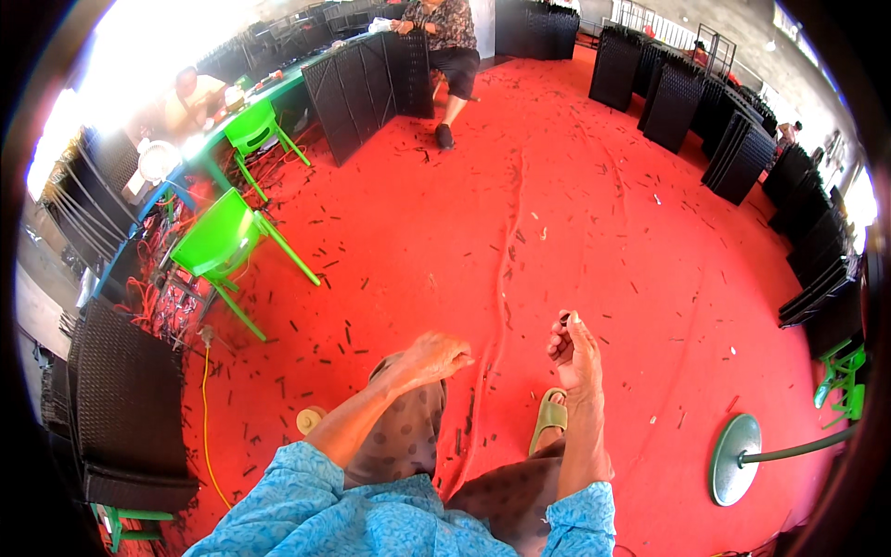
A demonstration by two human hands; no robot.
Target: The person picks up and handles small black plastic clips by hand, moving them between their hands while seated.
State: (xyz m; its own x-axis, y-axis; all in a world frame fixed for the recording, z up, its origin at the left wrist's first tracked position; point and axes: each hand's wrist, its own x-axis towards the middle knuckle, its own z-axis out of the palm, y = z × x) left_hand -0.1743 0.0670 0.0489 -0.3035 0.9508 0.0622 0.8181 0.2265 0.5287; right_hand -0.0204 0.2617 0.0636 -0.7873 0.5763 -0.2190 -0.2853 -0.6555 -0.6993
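Note:
My left hand (436,358) is held out over my knee with its fingers curled in, and I cannot make out whether anything is inside. To its right, apart from it, my right hand (575,351) is raised with the palm turned inward. Its thumb and forefinger pinch a small dark piece (564,318), too small to name. Below the hands lies a red floor covering (594,241), strewn with short black strips (348,331). My right foot wears a green sandal (549,418).
Green chairs (223,237) line a long workbench (278,85) on the left. Black woven panels (125,390) stack at near left; more panels (670,104) stand along the right. A round green stand base (735,459) lies at right, a yellow cord (206,408) at left. Another person (453,42) sits far off.

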